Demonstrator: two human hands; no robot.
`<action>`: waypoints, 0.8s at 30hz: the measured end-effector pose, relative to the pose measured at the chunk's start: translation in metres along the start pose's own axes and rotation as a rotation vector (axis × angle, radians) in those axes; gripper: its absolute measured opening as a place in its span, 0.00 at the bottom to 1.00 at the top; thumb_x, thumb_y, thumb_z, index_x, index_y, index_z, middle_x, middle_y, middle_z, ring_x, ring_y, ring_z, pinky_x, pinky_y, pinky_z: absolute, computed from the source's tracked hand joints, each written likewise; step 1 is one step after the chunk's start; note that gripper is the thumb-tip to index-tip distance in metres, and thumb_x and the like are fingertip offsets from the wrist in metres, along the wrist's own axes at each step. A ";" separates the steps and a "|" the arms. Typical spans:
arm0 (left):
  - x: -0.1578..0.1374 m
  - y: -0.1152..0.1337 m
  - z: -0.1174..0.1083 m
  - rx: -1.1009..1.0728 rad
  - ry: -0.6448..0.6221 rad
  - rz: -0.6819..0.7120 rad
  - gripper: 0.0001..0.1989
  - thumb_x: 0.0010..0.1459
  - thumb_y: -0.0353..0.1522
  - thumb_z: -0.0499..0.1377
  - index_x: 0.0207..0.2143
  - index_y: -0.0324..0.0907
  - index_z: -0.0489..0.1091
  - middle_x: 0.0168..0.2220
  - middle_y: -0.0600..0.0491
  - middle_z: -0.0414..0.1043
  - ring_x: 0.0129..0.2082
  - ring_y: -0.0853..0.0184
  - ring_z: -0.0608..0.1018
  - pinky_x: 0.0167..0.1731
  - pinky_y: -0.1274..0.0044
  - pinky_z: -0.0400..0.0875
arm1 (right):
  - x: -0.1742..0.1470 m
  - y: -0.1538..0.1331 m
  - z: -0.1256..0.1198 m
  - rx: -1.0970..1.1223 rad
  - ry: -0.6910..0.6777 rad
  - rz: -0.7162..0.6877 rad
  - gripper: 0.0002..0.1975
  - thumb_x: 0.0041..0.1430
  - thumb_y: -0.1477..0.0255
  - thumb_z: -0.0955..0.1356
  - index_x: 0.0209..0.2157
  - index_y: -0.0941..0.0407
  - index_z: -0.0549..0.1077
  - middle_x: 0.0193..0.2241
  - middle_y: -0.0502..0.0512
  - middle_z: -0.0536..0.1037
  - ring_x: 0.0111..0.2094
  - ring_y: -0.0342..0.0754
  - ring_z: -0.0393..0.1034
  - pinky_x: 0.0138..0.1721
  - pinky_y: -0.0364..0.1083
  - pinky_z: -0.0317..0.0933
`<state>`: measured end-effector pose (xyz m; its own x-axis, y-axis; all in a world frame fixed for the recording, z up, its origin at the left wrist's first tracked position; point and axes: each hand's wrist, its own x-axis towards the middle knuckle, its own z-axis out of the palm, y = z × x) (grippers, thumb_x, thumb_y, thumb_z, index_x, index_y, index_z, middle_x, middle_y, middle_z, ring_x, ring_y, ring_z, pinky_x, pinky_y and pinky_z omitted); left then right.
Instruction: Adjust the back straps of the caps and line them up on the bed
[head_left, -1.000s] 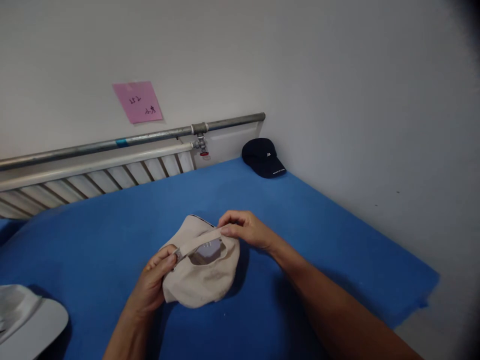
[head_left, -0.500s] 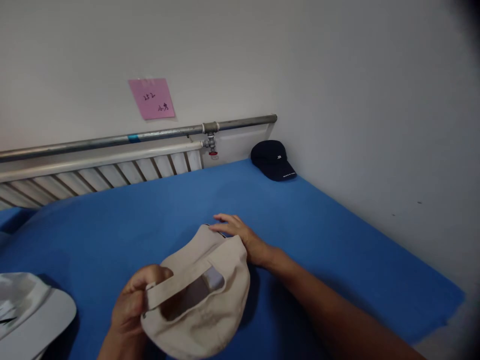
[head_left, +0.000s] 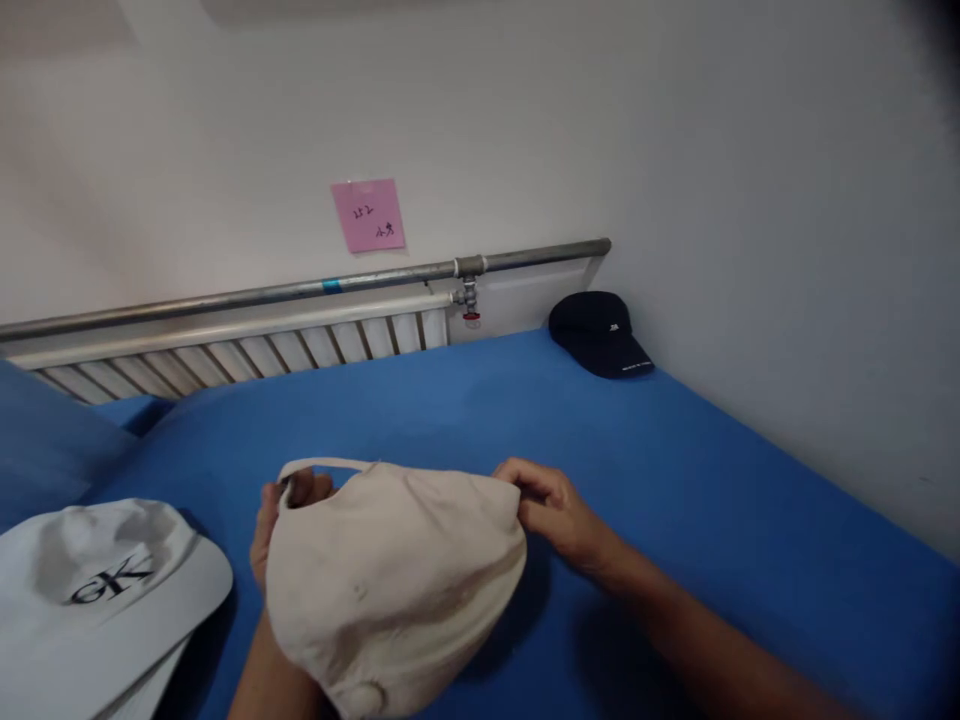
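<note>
Holding up a tan cap (head_left: 390,580) low in the middle: left hand (head_left: 281,505) pinching its strap, right hand (head_left: 559,515) gripping its side edge, keeping it spread wide.

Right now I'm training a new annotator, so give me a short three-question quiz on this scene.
1. True or false: both hands hold the beige cap.
2. Which cap lies by the wall corner: A white, B navy, C beige?
3. What colour is the note on the wall?

Key:
1. True: left hand pinches the strap, right hand grips the edge.
2. B, navy cap; the white cap lies at left.
3. Pink note.
</note>
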<state>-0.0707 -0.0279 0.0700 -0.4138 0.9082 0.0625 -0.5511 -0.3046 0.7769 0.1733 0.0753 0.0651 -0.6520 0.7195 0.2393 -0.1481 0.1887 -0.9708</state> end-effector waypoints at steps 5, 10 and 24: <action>0.006 0.001 -0.002 -0.101 -0.301 0.176 0.12 0.47 0.40 0.65 0.23 0.42 0.68 0.19 0.58 0.62 0.23 0.70 0.67 0.32 0.75 0.70 | 0.012 0.018 -0.017 -0.293 0.192 -0.272 0.05 0.54 0.76 0.65 0.25 0.54 0.69 0.39 0.55 0.74 0.44 0.49 0.68 0.48 0.51 0.59; 0.016 0.000 -0.008 0.445 -0.569 0.328 0.03 0.53 0.34 0.64 0.29 0.44 0.75 0.27 0.56 0.71 0.34 0.67 0.73 0.54 0.67 0.62 | 0.026 0.050 -0.043 -0.615 0.371 -0.379 0.06 0.56 0.74 0.65 0.31 0.52 0.74 0.49 0.56 0.70 0.53 0.53 0.62 0.54 0.55 0.55; 0.015 -0.020 0.009 1.214 -0.733 0.253 0.05 0.60 0.34 0.58 0.36 0.45 0.74 0.37 0.54 0.75 0.41 0.65 0.74 0.44 0.71 0.64 | 0.054 0.086 -0.063 -0.279 0.527 0.057 0.15 0.53 0.70 0.63 0.43 0.54 0.71 0.38 0.54 0.75 0.36 0.46 0.71 0.37 0.46 0.66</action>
<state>-0.0599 -0.0058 0.0610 0.2589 0.9216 0.2892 0.5800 -0.3878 0.7164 0.1718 0.1722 -0.0046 -0.1859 0.9547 0.2323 0.1232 0.2572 -0.9585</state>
